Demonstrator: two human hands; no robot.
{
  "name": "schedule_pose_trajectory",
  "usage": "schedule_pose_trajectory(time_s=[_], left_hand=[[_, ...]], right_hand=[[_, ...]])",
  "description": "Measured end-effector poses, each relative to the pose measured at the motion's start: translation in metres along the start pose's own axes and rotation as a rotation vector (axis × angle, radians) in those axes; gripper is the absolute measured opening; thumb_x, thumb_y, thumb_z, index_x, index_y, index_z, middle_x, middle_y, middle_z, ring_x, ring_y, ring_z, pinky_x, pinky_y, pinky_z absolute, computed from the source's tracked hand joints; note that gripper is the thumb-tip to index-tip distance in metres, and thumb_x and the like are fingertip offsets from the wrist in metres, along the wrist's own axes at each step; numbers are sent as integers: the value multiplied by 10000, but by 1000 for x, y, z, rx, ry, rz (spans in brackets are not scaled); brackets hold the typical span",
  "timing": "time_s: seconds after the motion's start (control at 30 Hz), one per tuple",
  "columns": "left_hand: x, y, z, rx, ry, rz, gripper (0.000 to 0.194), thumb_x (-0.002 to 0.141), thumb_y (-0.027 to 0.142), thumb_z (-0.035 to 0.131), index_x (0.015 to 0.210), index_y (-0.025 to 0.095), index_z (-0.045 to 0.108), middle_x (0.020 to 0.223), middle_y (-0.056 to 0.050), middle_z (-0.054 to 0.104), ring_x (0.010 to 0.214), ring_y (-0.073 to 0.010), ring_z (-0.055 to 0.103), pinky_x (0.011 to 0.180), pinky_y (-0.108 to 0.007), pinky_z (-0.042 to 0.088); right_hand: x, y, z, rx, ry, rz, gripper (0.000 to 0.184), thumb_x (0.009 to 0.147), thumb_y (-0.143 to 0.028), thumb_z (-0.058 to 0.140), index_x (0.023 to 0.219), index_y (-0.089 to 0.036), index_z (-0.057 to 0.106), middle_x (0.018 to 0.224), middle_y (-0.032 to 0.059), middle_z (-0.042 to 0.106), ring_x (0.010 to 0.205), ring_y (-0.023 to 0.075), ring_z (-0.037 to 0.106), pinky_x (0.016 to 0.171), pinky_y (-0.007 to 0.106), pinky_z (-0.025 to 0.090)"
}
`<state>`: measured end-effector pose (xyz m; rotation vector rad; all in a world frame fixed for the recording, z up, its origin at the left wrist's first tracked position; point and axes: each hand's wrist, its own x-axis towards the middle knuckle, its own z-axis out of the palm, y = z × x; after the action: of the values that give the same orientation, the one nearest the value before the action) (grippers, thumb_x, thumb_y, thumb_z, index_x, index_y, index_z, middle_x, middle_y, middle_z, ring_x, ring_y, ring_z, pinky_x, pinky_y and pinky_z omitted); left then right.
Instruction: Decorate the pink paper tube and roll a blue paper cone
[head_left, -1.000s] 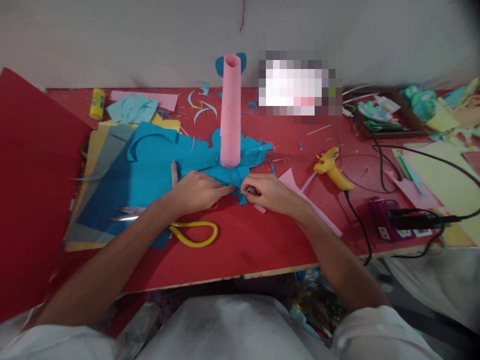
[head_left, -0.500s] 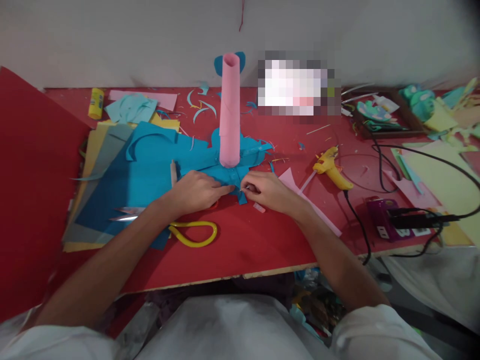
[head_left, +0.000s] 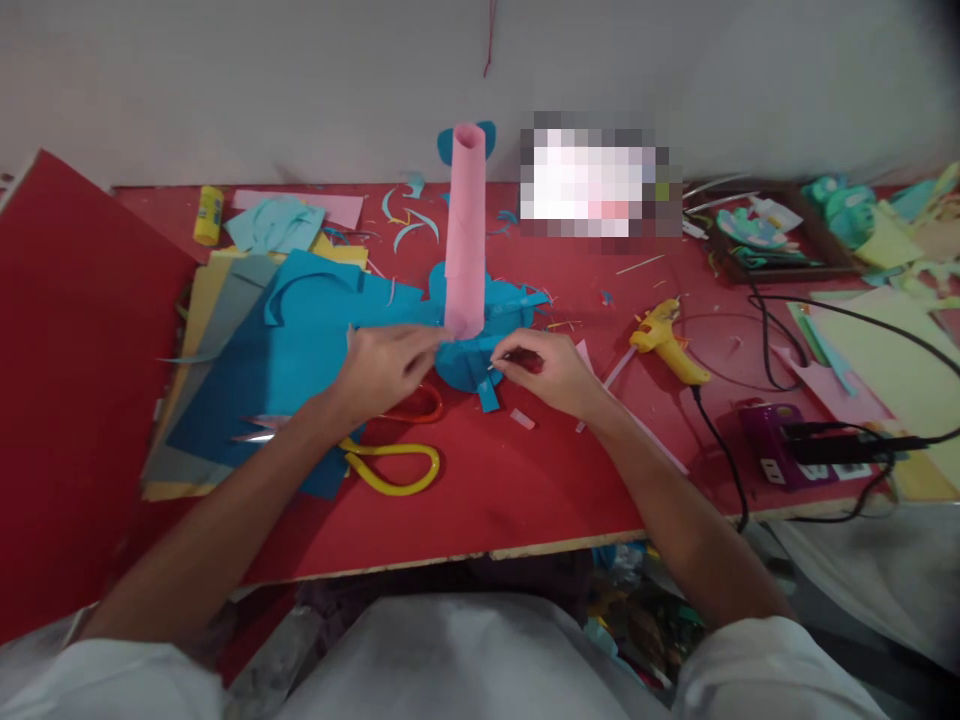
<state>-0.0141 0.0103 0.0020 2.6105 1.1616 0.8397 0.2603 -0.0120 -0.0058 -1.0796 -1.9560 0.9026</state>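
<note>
A pink paper tube [head_left: 466,230] stands upright on a blue paper base [head_left: 469,368] with rounded lobes and strips. Two small blue rounded pieces [head_left: 486,138] show behind its top. My left hand [head_left: 386,368] is at the left of the base, fingers stretched toward the foot of the tube; whether they touch it I cannot tell. On the other side, my right hand [head_left: 551,372] pinches thumb and finger together over the base's edge, at a tiny pale bit too small to name. Under my left hand lie scissors with yellow and red handles [head_left: 397,470].
A yellow glue gun [head_left: 667,340] with a cable lies right, near a purple power box [head_left: 780,440]. Stacked coloured sheets [head_left: 225,400] and a glue stick [head_left: 208,215] are left. A brown tray [head_left: 795,265] sits back right. A red board [head_left: 75,400] rises at far left.
My left hand has lifted off the front of the blue base and moved back and left, uncovering the base's lobe and the red scissor handle. My right hand has shifted slightly up, still pinching.
</note>
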Motion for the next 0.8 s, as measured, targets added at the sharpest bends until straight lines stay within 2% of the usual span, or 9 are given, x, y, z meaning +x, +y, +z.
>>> schedule_pose_trajectory(time_s=[0.1,0.13,0.23,0.27,0.33,0.4,0.5,0.63,0.8], left_hand=[[19,-8,-10,-200,283,-179,239,1030,323,580,1227,251,696,1050,-53,737,831,-158,676,717,-273,541],[26,-11,-12,-286,315,-192,303,1003,356,645,1292,266,656,1139,-64,715,882,-161,678,707,-266,550],[47,-23,-8,-477,237,-125,728,888,456,815,1518,342,468,1426,-99,625,1194,-231,668,874,-336,607],[52,-26,-5,-511,192,-109,816,869,490,831,1558,350,416,1486,-114,594,1282,-262,643,933,-378,610],[63,-27,3,-561,119,-68,876,859,558,815,1583,333,377,1528,-132,575,1371,-301,610,1041,-454,590],[71,-23,8,-612,70,-48,867,869,593,781,1580,303,377,1513,-137,596,1383,-300,612,1103,-487,564],[79,-14,11,-588,42,-91,769,885,583,754,1512,239,469,1418,-127,661,1307,-291,664,1102,-465,565],[81,-5,8,-419,118,-135,641,874,503,781,1404,219,559,1281,-91,719,1195,-272,701,1027,-407,588],[76,4,7,-282,238,-200,576,871,389,805,1369,237,559,1290,-81,698,1139,-255,702,953,-396,600]], right_hand=[[1,6,0,83,1,27,178,965,-398,710,940,-225,746,976,51,795,913,214,728,821,330,548],[1,8,1,116,-1,43,203,956,-427,723,943,-227,750,976,52,797,908,216,732,820,335,558],[1,13,2,225,-1,100,255,922,-484,761,957,-231,761,980,53,800,883,211,738,800,337,586],[1,13,3,263,2,117,266,909,-492,776,963,-232,764,985,53,801,877,207,740,799,336,595],[1,13,3,330,19,147,288,876,-502,810,966,-231,771,987,53,803,867,202,744,799,337,614],[2,12,3,392,37,176,306,844,-506,840,957,-229,777,966,52,806,838,197,751,783,339,631],[3,8,2,481,57,212,325,803,-504,879,943,-225,788,922,51,815,810,200,767,783,356,657],[4,3,1,542,81,244,360,755,-509,917,937,-220,803,901,53,823,791,199,773,796,373,679],[4,-1,0,602,114,253,365,735,-482,940,944,-213,808,880,46,821,720,165,751,772,349,679]])
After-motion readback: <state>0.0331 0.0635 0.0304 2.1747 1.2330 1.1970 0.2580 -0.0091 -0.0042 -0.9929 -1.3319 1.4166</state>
